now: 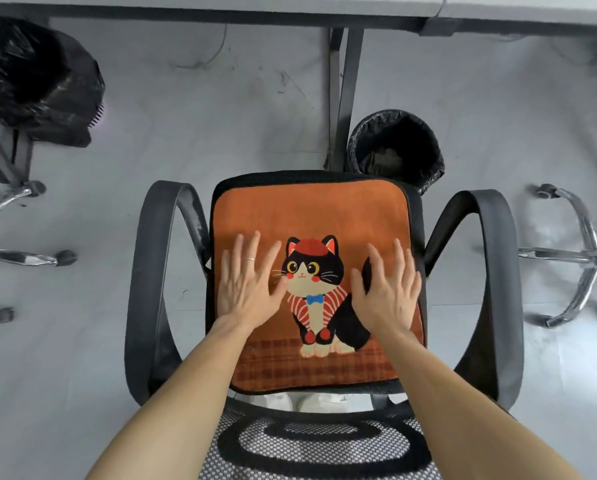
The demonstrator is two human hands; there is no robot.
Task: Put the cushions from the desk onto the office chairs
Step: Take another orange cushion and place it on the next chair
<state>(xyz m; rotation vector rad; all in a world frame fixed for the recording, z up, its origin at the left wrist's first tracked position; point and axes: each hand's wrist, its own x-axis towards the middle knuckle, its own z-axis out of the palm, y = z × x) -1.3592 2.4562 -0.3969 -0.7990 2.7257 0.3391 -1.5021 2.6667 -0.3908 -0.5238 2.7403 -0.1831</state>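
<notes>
Now both hands, left hand, right hand, fingers spread flat, pressing cushion on office chair.

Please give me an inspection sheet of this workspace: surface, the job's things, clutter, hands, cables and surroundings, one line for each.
Surface: office chair seat, almost fully covered; only its black edge shows.
Job's things: orange cat cushion lies flat on the seat, between the armrests.
Clutter: nothing seen on the chair.
Hands: left hand and right hand rest flat on the cushion, fingers straight, on either side of the cat.
Cables: one thin cable hangs under the desk.
Surroundings: grey floor; near bin beyond the seat; left bin; right chair base; left chair base.
</notes>
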